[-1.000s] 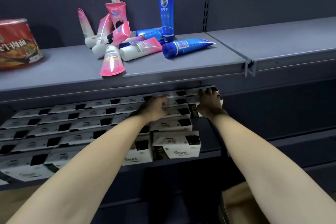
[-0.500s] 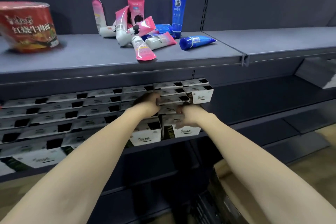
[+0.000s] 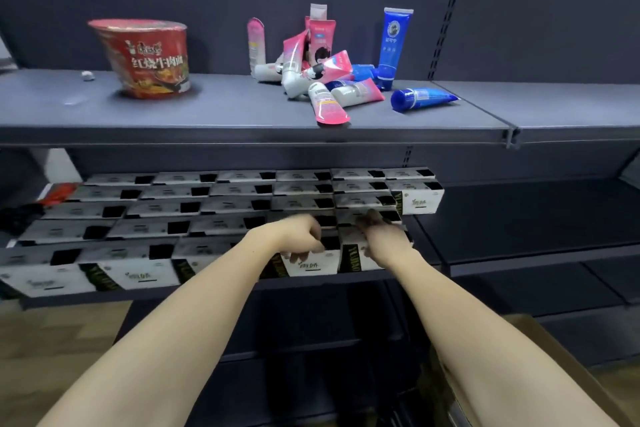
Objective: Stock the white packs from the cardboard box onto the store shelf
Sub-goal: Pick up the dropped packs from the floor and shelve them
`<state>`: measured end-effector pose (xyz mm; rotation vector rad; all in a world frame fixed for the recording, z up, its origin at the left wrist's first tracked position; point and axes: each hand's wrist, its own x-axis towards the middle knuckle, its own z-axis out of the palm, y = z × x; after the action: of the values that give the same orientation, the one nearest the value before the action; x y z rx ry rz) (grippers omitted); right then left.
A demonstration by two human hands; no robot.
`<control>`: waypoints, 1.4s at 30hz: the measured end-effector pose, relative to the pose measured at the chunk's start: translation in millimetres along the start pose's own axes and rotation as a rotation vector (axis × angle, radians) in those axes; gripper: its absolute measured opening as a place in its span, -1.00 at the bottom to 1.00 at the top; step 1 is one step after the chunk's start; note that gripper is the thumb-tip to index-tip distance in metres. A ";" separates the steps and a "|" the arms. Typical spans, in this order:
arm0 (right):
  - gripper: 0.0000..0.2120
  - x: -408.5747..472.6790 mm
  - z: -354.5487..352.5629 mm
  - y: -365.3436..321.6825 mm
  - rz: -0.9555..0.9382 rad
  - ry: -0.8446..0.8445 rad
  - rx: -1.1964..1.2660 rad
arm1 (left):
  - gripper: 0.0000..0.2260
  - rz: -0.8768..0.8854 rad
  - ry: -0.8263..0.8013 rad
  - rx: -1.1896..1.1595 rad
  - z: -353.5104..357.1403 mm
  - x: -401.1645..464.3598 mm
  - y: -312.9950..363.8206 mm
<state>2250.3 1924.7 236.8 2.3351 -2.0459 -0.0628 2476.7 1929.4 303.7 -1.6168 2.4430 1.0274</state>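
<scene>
Rows of white packs with black patches fill the left part of the middle shelf. My left hand is at the front row, its fingers curled down over the top edge of a front white pack. My right hand lies on top of the neighbouring pack at the right end of the row, fingers stretched toward the back; it is blurred. One pack juts out further right in a rear row. The cardboard box sits on the floor at the lower right, partly behind my right forearm.
On the upper shelf stand a red instant-noodle bowl and a heap of pink and blue tubes. The middle shelf right of the packs is bare dark metal. Lower shelves run below.
Both hands have drawn back from the rear rows to the front row of packs. My view has pulled back and shifted left, showing more of the shelf.
</scene>
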 end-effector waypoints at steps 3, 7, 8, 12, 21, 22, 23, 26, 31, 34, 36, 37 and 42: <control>-0.29 0.8 -3.1 -1.4 -0.018 0.000 -0.044 | -0.76 -0.038 -0.188 -0.031 5.4 -8.8 1.5; -0.22 0.4 -17.1 -6.3 0.007 -0.064 -0.038 | -0.73 -0.087 -0.152 0.105 23.1 1.2 4.0; -0.20 0.5 -20.8 -8.6 0.014 -0.077 -0.022 | -0.70 -0.100 -0.118 0.131 25.7 5.0 4.6; -0.14 0.7 -34.4 -17.7 -0.018 -0.105 0.011 | -0.63 -0.131 -0.077 0.186 26.6 14.3 6.8; -0.13 9.8 -65.0 -25.9 -0.172 -0.277 0.197 | -0.63 -0.170 -0.133 0.138 15.0 9.0 12.5; -0.20 11.3 -68.0 -27.2 -0.185 -0.286 0.200 | -0.63 -0.179 -0.125 0.121 12.7 7.4 12.5; -0.26 12.7 -69.6 -29.0 -0.198 -0.298 0.196 | -0.63 -0.189 -0.117 0.103 10.5 5.4 12.4; -0.40 15.8 -72.3 -35.7 -0.222 -0.362 0.178 | -0.61 -0.220 -0.105 0.071 3.1 -3.5 10.2; -0.40 11.5 -76.2 -57.4 -0.295 -0.331 0.153 | -0.63 -0.251 -0.037 0.091 -7.7 -28.0 -12.0; -0.37 5.8 -74.5 -79.4 -0.307 -0.311 0.169 | -0.59 -0.271 -0.045 0.064 -11.7 -47.4 -36.5; -0.34 1.5 -76.6 -97.5 -0.308 -0.285 0.192 | -0.64 -0.280 -0.062 0.065 -15.0 -62.9 -53.2; -0.36 -0.9 -76.8 -107.4 -0.300 -0.279 0.203 | -0.67 -0.289 -0.092 0.077 -15.3 -71.1 -61.8; -0.56 -16.8 -70.7 -159.5 -0.265 -0.318 0.077 | -0.66 -0.321 -0.184 0.190 -7.7 -97.1 -100.7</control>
<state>2409.8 1962.4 298.8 2.7869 -1.8667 -0.3936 2607.3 1979.6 295.5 -1.6926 2.0111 0.8259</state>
